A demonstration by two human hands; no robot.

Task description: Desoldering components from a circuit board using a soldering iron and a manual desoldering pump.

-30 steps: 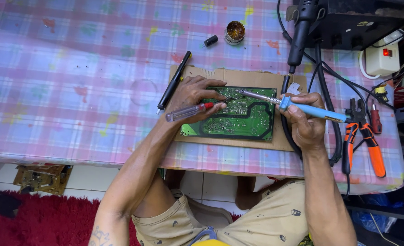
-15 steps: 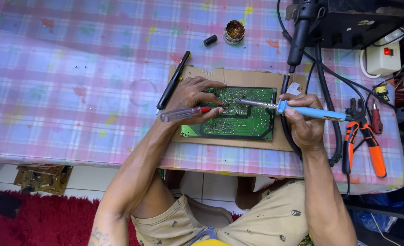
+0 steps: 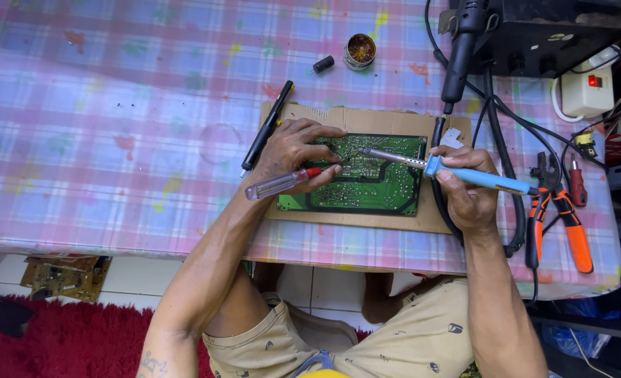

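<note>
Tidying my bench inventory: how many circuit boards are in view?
2. A green circuit board lies on cardboard under both hands; another board lies on the floor beneath the table's left edge. Others may be hidden.

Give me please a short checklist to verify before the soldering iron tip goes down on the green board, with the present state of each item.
1. Circuit board lies flat on the cardboard sheet: ok.
2. Left hand steadies the board and holds the screwdriver: ok.
3. Right hand grips the soldering iron on its blue handle, away from the metal: ok.
4. Iron tip is over the board: ok; touching a joint: cannot tell.
5. Iron is hot: cannot tell.
6. Cables stay clear of the tip: ok.
</note>
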